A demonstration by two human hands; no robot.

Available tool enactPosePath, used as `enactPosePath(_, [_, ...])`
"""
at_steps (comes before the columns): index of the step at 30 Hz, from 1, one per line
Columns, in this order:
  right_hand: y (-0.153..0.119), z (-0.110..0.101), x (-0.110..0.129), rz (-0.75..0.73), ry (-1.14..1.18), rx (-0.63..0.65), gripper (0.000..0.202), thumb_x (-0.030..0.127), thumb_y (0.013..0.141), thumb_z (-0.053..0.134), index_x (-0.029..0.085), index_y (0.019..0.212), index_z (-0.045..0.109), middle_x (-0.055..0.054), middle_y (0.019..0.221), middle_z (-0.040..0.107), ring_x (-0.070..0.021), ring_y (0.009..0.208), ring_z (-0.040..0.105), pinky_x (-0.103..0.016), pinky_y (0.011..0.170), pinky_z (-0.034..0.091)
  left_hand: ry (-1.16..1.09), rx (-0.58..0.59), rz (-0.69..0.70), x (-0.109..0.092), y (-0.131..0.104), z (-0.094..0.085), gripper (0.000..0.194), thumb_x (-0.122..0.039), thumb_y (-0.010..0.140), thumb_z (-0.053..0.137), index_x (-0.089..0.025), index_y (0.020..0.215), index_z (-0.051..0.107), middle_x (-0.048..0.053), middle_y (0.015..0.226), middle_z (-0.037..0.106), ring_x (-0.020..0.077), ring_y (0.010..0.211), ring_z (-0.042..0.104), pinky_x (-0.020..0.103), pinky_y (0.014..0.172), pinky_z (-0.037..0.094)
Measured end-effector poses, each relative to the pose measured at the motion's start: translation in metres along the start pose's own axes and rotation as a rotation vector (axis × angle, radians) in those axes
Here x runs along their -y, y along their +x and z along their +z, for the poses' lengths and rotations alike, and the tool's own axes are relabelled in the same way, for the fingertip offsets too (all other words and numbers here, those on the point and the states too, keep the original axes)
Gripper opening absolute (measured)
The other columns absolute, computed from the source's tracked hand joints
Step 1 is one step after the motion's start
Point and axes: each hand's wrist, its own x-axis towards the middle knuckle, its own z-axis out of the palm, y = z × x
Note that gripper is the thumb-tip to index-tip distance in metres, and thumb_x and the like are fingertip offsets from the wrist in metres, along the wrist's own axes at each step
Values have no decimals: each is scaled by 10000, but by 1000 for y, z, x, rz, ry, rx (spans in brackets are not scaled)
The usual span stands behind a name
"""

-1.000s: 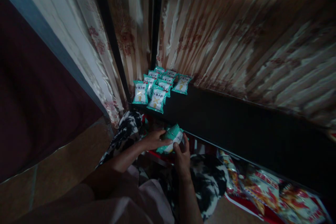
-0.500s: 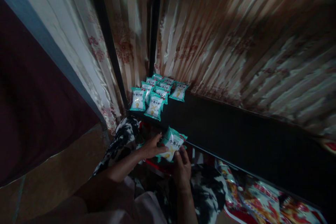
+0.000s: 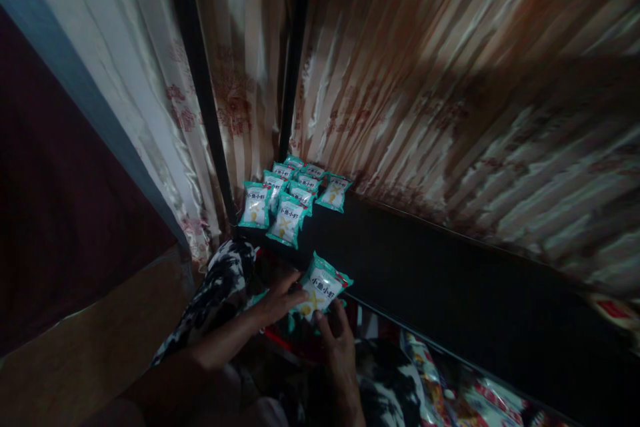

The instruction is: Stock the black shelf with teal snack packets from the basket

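One packet in both hands, shelf edge beside, surface running right

Free shelf right of packets

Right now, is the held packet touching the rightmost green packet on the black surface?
Apart: the head view shows a strip of black surface between the held packet and the rightmost green packet.

Floral curtain along back edge of black shelf; black posts at left corners; colourful bags below front edge; blurry red-marked item right.
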Motion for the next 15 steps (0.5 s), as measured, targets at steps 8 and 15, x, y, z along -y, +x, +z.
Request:
enactPosePath(8, [15, -9, 35, -39, -150, -103, 732, 539, 568, 747, 185, 1191, 598, -62, 1047, 696, -275, 987, 613, -338, 782, 501, 112, -88, -12, -8, 15, 11, 522, -418, 808, 534, -184, 1274, 500, 95, 1294, 552, 281, 1205, 488, 395, 1012, 389])
enactPosePath(15, [46, -10, 60, -148, -255, -113, 724, 561, 606, 709, 199, 1222, 591, -75, 1211, 630, -302, 1193, 512, -408, 1006, 383, 213, -142, 123, -29, 43, 14, 417, -325, 831, 490, -167, 1213, 540, 92, 1239, 574, 226, 1157, 522, 346, 1016, 386])
